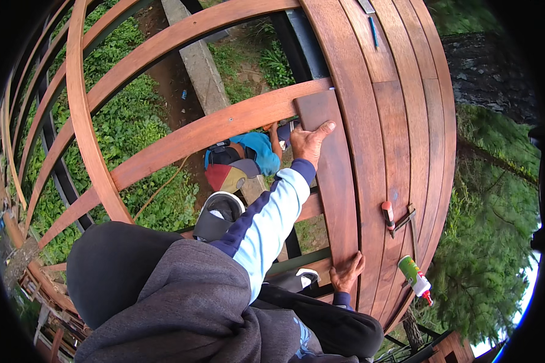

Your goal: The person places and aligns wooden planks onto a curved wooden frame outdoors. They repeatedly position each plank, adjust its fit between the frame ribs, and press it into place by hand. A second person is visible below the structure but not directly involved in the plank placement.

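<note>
My left hand (309, 140) grips a loose wooden plank (335, 199) near its upper end, thumb over the face and fingers around the edge. My right hand (345, 273) holds the same plank at its lower end, fingers curled by the edge. The plank lies lengthwise beside the fitted decking boards (369, 157), across curved wooden slats (212, 124). Right of the plank, a red-capped tube (387, 216), a dark slim tool (403, 219) and a green-and-white bottle with red nozzle (415, 277) lie on the boards. A blue pencil (373, 31) lies higher up.
Below the open slatted frame, a co-worker in a blue shirt (254, 152) is bent beside a concrete beam (201, 72), one hand near a slat's underside. Greenery and soil show through the gaps. My sandalled feet rest among the slats. Tree trunks and foliage stand beyond the decking at right.
</note>
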A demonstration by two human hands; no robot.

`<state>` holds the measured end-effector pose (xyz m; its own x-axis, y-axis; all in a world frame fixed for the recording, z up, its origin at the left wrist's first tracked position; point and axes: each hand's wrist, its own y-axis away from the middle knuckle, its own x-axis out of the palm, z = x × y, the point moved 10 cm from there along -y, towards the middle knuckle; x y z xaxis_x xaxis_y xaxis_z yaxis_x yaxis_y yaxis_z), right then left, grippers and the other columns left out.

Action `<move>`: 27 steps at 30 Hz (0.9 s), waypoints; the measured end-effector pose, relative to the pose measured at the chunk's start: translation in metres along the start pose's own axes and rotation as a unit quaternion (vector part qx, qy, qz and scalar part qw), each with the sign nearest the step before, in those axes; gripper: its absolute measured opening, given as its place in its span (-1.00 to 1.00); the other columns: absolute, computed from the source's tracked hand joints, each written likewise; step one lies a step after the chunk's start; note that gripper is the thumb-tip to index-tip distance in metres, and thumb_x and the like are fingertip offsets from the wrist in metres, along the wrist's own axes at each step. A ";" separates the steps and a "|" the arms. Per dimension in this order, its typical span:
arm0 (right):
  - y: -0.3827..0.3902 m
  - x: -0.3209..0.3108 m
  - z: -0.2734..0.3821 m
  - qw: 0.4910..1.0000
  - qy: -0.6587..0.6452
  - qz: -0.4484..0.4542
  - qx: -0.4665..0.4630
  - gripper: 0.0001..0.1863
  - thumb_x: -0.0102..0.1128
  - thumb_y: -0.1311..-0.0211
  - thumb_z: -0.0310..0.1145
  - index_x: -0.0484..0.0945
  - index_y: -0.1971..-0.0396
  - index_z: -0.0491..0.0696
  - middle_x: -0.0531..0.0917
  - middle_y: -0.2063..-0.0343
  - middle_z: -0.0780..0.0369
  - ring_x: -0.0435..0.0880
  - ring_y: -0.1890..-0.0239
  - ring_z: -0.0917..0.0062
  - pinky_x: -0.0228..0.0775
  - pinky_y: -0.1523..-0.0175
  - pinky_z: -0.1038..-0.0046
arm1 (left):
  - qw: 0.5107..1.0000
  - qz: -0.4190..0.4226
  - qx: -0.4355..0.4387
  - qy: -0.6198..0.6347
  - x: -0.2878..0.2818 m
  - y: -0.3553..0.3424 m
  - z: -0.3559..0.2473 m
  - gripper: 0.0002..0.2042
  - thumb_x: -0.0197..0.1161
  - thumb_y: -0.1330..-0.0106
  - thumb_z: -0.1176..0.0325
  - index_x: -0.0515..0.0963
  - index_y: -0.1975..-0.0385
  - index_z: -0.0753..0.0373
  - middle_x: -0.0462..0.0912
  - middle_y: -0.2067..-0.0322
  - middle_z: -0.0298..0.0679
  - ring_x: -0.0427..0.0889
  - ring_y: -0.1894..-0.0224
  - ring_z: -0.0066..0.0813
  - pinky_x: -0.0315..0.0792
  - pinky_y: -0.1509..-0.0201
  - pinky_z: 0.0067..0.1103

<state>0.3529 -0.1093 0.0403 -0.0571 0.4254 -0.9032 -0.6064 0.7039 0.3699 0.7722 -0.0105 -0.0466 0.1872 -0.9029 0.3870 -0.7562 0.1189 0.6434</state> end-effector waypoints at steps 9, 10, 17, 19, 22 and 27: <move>0.000 0.001 -0.003 1.000 -0.002 -0.001 -0.005 0.06 0.30 0.43 -0.36 0.04 -0.27 -0.12 0.12 -0.17 -0.16 0.10 -0.20 -0.08 -0.03 -0.29 0.01 | 1.000 -0.001 0.001 -0.009 -0.002 -0.003 0.005 -0.59 0.55 0.16 0.31 0.56 0.33 0.36 0.60 0.38 -0.27 0.52 0.38 -0.48 0.44 0.22 -0.57; 0.000 0.001 -0.003 1.000 -0.001 0.001 -0.003 0.06 0.30 0.43 -0.36 0.04 -0.27 -0.12 0.12 -0.17 -0.16 0.10 -0.21 -0.08 -0.03 -0.29 0.02 | 1.000 -0.002 -0.001 -0.016 -0.003 -0.003 0.006 -0.62 0.54 0.15 0.32 0.57 0.35 0.35 0.60 0.40 -0.29 0.52 0.40 -0.51 0.43 0.24 -0.58; -0.001 0.001 -0.003 1.000 0.002 0.004 0.006 0.05 0.31 0.42 -0.36 0.04 -0.27 -0.12 0.12 -0.17 -0.15 0.10 -0.22 -0.06 -0.04 -0.30 0.03 | 0.999 -0.011 -0.005 -0.036 -0.008 -0.002 0.008 -0.64 0.53 0.14 0.34 0.57 0.36 0.36 0.61 0.41 -0.28 0.52 0.41 -0.52 0.44 0.26 -0.57; -0.001 0.000 -0.001 1.000 -0.004 -0.001 -0.007 0.05 0.31 0.42 -0.37 0.05 -0.27 -0.13 0.12 -0.17 -0.15 0.09 -0.22 -0.05 -0.03 -0.30 0.03 | 1.000 -0.003 -0.013 -0.013 -0.005 -0.003 0.009 -0.65 0.53 0.14 0.35 0.57 0.37 0.36 0.61 0.41 -0.28 0.52 0.41 -0.52 0.44 0.25 -0.58; -0.001 0.000 -0.001 1.000 -0.008 0.001 -0.005 0.05 0.32 0.43 -0.38 0.05 -0.26 -0.13 0.12 -0.17 -0.14 0.09 -0.23 -0.05 -0.02 -0.30 0.05 | 1.000 -0.003 0.010 -0.003 -0.004 -0.003 0.005 -0.65 0.53 0.15 0.36 0.57 0.37 0.36 0.61 0.41 -0.28 0.53 0.41 -0.51 0.44 0.26 -0.58; -0.002 -0.001 0.001 1.000 -0.007 0.001 -0.011 0.07 0.34 0.45 -0.39 0.05 -0.26 -0.14 0.12 -0.17 -0.14 0.09 -0.22 -0.05 0.00 -0.30 0.06 | 1.000 -0.003 0.001 0.001 -0.004 -0.003 0.007 -0.63 0.54 0.16 0.34 0.57 0.36 0.36 0.61 0.40 -0.27 0.53 0.39 -0.50 0.43 0.23 -0.58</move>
<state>0.3550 -0.1110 0.0409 -0.0484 0.4346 -0.8993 -0.6241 0.6898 0.3669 0.7698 -0.0100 -0.0546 0.1927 -0.9028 0.3844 -0.7565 0.1128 0.6442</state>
